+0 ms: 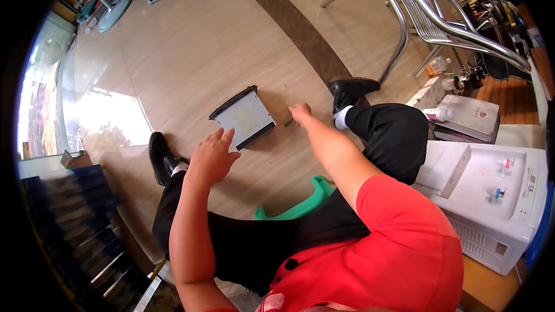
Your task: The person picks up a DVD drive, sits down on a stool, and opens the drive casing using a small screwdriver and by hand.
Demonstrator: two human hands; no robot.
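Note:
A flat silver metal box (245, 117) with black strips along two opposite sides lies on the tiled floor between my feet. My left hand (213, 156) hovers over the box's near left corner, open, fingers spread and holding nothing. To the right of the box, my right hand (299, 111) is low with its fingers curled closed. A small slim green object (288, 122) shows just beside its fingers. Whether the hand grips it or it lies on the floor, I cannot tell.
A green plastic stool (306, 203) is under me. My black shoes (162, 156) flank the box. On the right are a white water dispenser (491, 179), a stack of boxes (465, 115) and a metal chair (399, 11). Dark blue boxes (69, 214) stand at left; a round stand base (115, 11) is farther off.

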